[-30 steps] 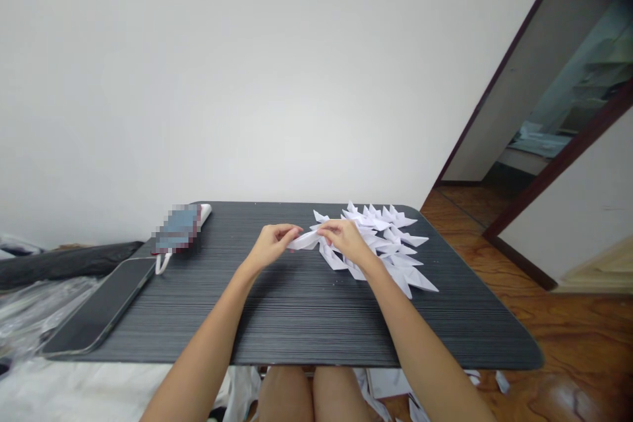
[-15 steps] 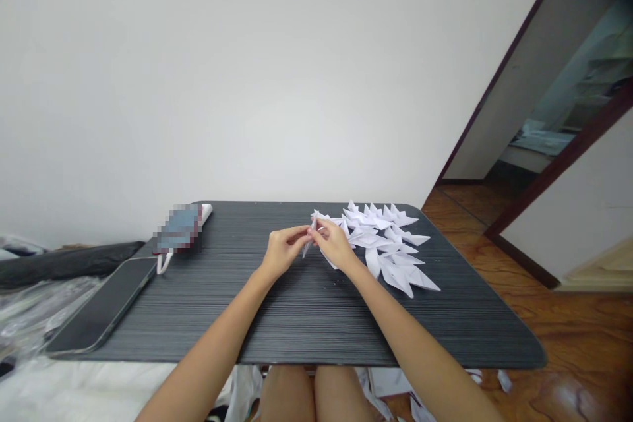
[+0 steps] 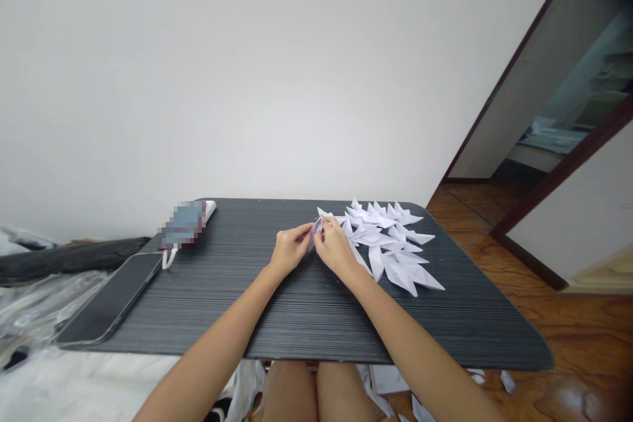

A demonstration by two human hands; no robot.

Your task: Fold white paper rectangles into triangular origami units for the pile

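Note:
A small folded piece of white paper (image 3: 315,229) is held between my two hands above the dark table. My left hand (image 3: 291,249) pinches its left side between thumb and fingers. From the right, my right hand (image 3: 336,247) grips its upper part with thumb and fingertips. Part of the piece is hidden behind the fingers. Beside my right hand lies a pile of folded white paper shapes (image 3: 390,241) with sharp points, several of them overlapping.
The dark ridged table (image 3: 212,316) stands against a white wall. At its left edge lie a phone (image 3: 111,300) and a blurred-out device (image 3: 182,224) with a white cable. Clear plastic and a black roll (image 3: 69,262) are left of it. Paper scraps (image 3: 507,381) lie on the floor.
The folded paper has turned from nearly edge-on to show more of its face. My right hand's fingers have shifted higher on it. The view has moved slightly.

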